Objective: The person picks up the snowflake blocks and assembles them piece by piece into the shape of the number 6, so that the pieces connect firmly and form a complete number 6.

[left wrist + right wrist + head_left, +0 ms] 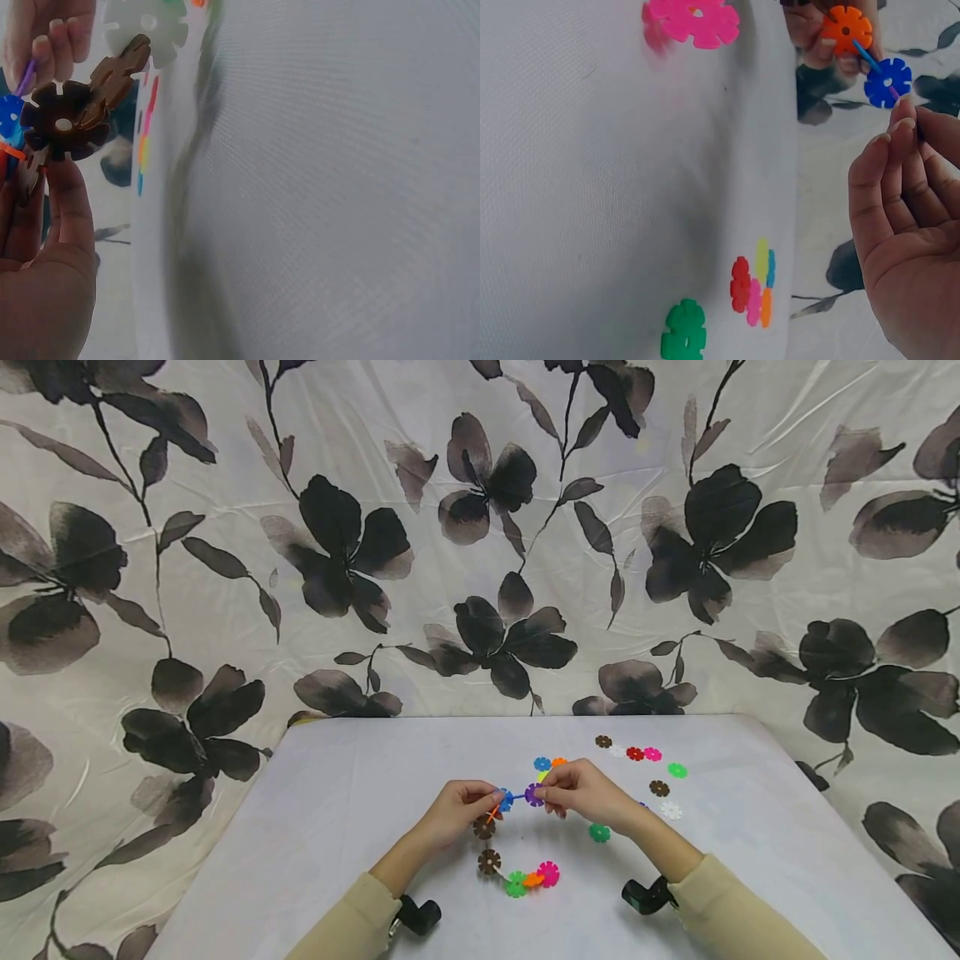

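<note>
Left hand, just below the middle of the frame: thumb and fingers drawn together in a pinch on a chain of discs, about where an orange disc meets a light blue disc; which of the two is gripped cannot be told. Hold taken close to the joint, presumably to steady it. Forearm slants from the lower edge up toward the right; tan sleeve, black camera at the wrist.

Chain of discs: bends down from the left hand through an upper brown disc and a lower brown disc, then right across the lower middle to a green disc and a pink disc. Several neighbours stand crosswise, likely because notch sits in notch.

Dark blue disc: edge-on between the hands, light blue disc at its left, purple disc at its right.

Right hand, right of centre: fingertips closed in a pinch on the purple disc's right side, probably leaving the opposite notches free. Forearm slants from the lower right up to the left, palm side turned inward.

Loose discs, right of centre: yellow disc partly behind the right hand; red disc and white disc farther right, flat on the table, seemingly spread for easy picking.
</note>
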Demonstrator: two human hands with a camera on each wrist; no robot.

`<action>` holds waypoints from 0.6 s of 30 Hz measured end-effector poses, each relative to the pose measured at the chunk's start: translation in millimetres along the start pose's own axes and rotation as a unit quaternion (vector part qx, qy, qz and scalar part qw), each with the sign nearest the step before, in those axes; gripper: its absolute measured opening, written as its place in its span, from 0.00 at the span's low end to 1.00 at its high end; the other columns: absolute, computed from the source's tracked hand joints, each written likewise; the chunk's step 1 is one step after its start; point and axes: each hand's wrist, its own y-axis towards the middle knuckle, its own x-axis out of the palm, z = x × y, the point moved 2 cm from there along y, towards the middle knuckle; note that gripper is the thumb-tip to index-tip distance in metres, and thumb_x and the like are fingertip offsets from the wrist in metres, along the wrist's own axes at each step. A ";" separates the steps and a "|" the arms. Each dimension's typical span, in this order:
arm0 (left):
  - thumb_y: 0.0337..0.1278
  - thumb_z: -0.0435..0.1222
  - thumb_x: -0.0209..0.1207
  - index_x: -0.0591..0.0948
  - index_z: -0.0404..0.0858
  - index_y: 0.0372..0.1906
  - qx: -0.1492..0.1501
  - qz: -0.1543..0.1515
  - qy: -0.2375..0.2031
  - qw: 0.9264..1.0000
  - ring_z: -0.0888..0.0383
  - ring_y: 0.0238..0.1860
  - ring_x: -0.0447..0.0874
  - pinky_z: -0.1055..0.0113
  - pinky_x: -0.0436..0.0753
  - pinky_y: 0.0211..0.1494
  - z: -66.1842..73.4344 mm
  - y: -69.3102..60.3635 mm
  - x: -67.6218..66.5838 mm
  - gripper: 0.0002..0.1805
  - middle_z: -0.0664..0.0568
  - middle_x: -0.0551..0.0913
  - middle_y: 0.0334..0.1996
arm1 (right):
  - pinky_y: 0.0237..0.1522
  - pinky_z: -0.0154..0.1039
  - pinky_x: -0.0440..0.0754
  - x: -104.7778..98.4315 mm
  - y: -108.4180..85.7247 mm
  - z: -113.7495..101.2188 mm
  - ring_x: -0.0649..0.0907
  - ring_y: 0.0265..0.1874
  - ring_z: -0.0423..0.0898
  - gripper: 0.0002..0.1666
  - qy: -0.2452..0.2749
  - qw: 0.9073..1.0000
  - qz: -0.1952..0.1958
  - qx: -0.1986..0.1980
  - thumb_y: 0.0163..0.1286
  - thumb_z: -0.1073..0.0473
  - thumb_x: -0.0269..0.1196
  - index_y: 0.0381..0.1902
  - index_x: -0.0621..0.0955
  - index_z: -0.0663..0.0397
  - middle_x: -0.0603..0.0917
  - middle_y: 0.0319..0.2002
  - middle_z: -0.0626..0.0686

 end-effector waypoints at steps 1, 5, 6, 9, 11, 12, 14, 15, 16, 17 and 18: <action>0.71 0.41 0.63 0.87 0.34 0.46 0.001 0.000 -0.001 1.000 0.59 0.33 0.81 0.71 0.79 0.36 0.7 0.1 0.2 0.14 0.35 0.88 0.39 | 0.38 0.53 0.85 0.3 0.3 -0.3 0.81 0.25 0.47 0.12 0.003 1.000 -0.001 0.000 0.74 0.53 0.66 0.37 0.88 0.56 0.86 0.28 0.59; 0.71 0.40 0.62 0.87 0.33 0.46 0.006 0.005 -0.006 1.000 0.59 0.32 0.81 0.71 0.79 0.33 2.1 0.4 1.7 0.14 0.42 0.89 0.35 | 0.35 0.42 0.84 2.0 1.6 -0.1 0.81 0.24 0.47 0.13 0.021 1.000 -0.004 0.003 0.74 0.54 0.67 0.35 0.87 0.60 0.86 0.26 0.57; 0.71 0.40 0.62 0.87 0.32 0.46 0.008 0.007 -0.008 1.000 0.59 0.32 0.81 0.71 0.79 0.33 2.3 0.4 2.2 0.14 0.44 0.89 0.34 | 0.34 0.39 0.84 2.4 2.0 0.4 0.81 0.24 0.47 0.14 0.028 1.000 -0.003 0.004 0.73 0.54 0.67 0.35 0.86 0.61 0.86 0.25 0.56; 0.72 0.39 0.62 0.87 0.31 0.46 0.015 0.017 -0.017 1.000 0.59 0.30 0.80 0.72 0.77 0.30 3.2 -0.4 3.8 0.14 0.46 0.89 0.32 | 0.33 0.36 0.83 3.6 2.8 2.1 0.82 0.24 0.47 0.15 0.052 0.999 -0.004 0.002 0.73 0.55 0.67 0.35 0.85 0.64 0.86 0.25 0.56; 0.72 0.39 0.62 0.87 0.31 0.45 0.018 0.023 -0.022 0.999 0.59 0.29 0.79 0.72 0.76 0.29 2.7 -0.4 4.6 0.13 0.46 0.89 0.31 | 0.34 0.36 0.84 4.3 3.0 3.1 0.82 0.24 0.47 0.15 0.062 0.998 -0.007 -0.004 0.73 0.56 0.67 0.36 0.84 0.66 0.86 0.25 0.56; 0.71 0.39 0.62 0.88 0.31 0.45 0.019 0.025 -0.025 0.999 0.59 0.29 0.79 0.73 0.76 0.29 2.9 -0.8 5.0 0.13 0.45 0.89 0.31 | 0.34 0.36 0.84 4.6 3.0 3.4 0.82 0.24 0.47 0.16 0.067 0.998 -0.009 -0.007 0.73 0.56 0.67 0.36 0.84 0.67 0.86 0.26 0.56; 0.71 0.38 0.62 0.88 0.31 0.44 0.022 0.027 -0.031 0.999 0.59 0.27 0.77 0.72 0.75 0.28 2.7 -1.4 5.9 0.13 0.43 0.89 0.32 | 0.35 0.38 0.84 5.2 2.8 3.9 0.82 0.25 0.47 0.16 0.071 0.997 -0.012 -0.014 0.73 0.57 0.66 0.36 0.84 0.68 0.86 0.26 0.56; 0.71 0.38 0.62 0.88 0.30 0.44 0.025 0.025 -0.033 0.999 0.59 0.27 0.77 0.72 0.75 0.27 2.7 -1.7 6.5 0.13 0.42 0.89 0.32 | 0.34 0.38 0.84 5.8 3.0 4.1 0.82 0.25 0.47 0.16 0.070 0.997 -0.016 -0.019 0.74 0.57 0.66 0.37 0.84 0.69 0.86 0.26 0.57; 0.71 0.37 0.62 0.87 0.30 0.45 0.026 0.024 -0.036 0.999 0.59 0.27 0.77 0.72 0.75 0.27 2.6 -2.1 7.0 0.13 0.41 0.89 0.32 | 0.34 0.40 0.84 6.4 3.3 4.1 0.82 0.25 0.47 0.17 0.069 0.997 -0.020 -0.025 0.74 0.57 0.66 0.37 0.84 0.70 0.86 0.25 0.59; 0.71 0.37 0.62 0.87 0.30 0.45 0.027 0.023 -0.039 0.999 0.59 0.26 0.77 0.72 0.75 0.27 2.5 -2.6 7.2 0.13 0.40 0.89 0.32 | 0.34 0.41 0.85 6.9 3.6 3.7 0.82 0.24 0.47 0.17 0.066 0.997 -0.022 -0.030 0.74 0.57 0.66 0.37 0.83 0.71 0.86 0.25 0.59; 0.71 0.37 0.62 0.87 0.29 0.45 0.027 0.022 -0.041 0.999 0.59 0.26 0.77 0.72 0.75 0.26 2.2 -3.0 7.4 0.13 0.40 0.89 0.32 | 0.34 0.41 0.85 7.5 4.3 3.1 0.82 0.24 0.47 0.17 0.065 0.997 -0.024 -0.035 0.74 0.57 0.65 0.37 0.83 0.71 0.85 0.25 0.60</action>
